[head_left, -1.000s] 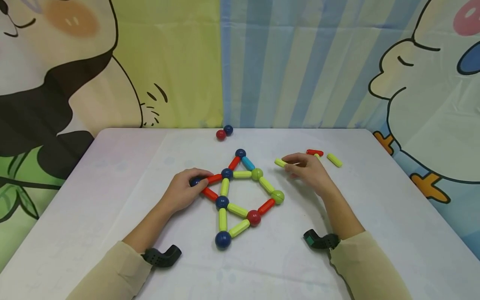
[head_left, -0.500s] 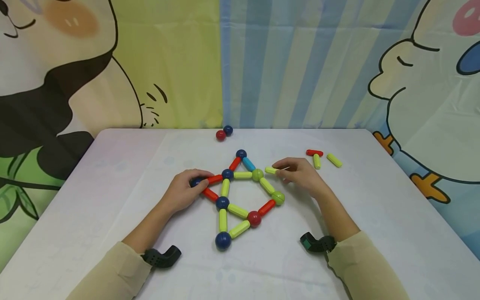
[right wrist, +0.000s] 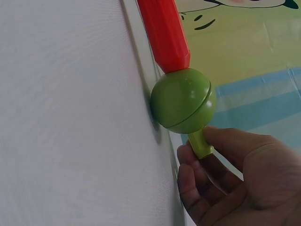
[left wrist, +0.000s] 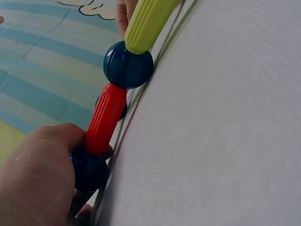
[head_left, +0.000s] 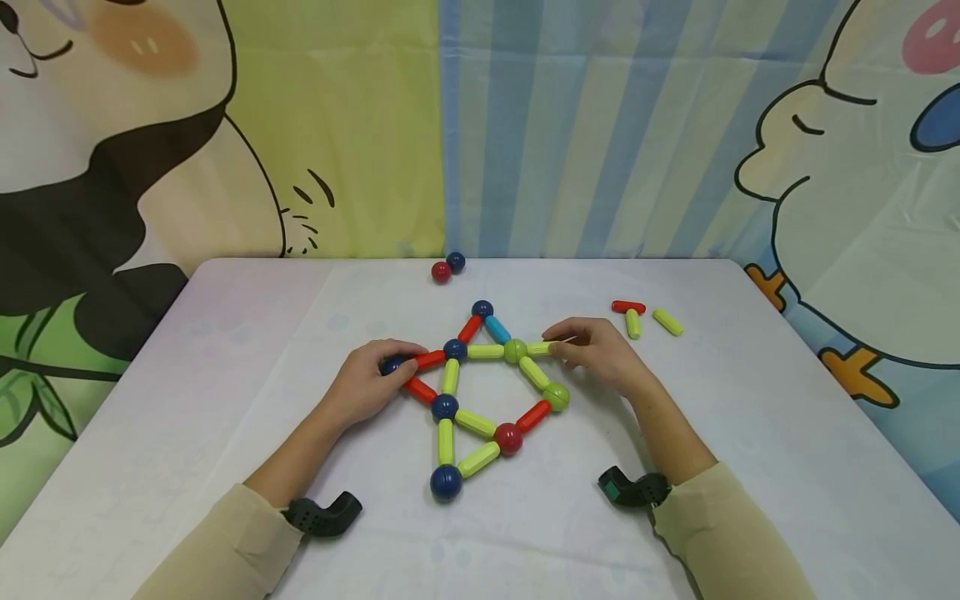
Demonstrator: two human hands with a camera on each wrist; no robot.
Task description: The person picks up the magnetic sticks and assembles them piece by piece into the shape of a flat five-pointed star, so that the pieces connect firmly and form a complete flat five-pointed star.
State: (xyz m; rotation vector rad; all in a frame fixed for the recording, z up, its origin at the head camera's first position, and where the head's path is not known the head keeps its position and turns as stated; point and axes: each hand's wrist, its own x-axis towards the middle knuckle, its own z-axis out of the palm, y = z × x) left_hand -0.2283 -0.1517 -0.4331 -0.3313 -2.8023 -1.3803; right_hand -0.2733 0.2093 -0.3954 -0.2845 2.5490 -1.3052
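White table (head_left: 225, 375), cartoon backdrop (head_left: 375, 125), and mid-table there's this frame (head_left: 475, 421) of glossy balls (head_left: 508, 438) and ridged rods (head_left: 450, 376). Left hand (head_left: 371, 382) grips its blue corner ball (left wrist: 89, 173), right hand (head_left: 596, 350) pinches a lime rod (head_left: 538, 349) against a green ball (head_left: 515, 351).

Left sleeve (head_left: 225, 546) and right sleeve (head_left: 727, 529) plain beige, long, loose, softly creased; cuffs ending on forearms, short of hands. Left wrist device (head_left: 324, 514) matte black, bent like elbow pipe, rounded end, small dark dots on part nearest cuff. Right wrist device (head_left: 633, 487) same black, same bent shape, small green patch near outer end. Left hand (head_left: 372, 375) and right hand (head_left: 596, 346) bare; fingers (right wrist: 188, 183) smooth, knuckle creases showing in right wrist view.
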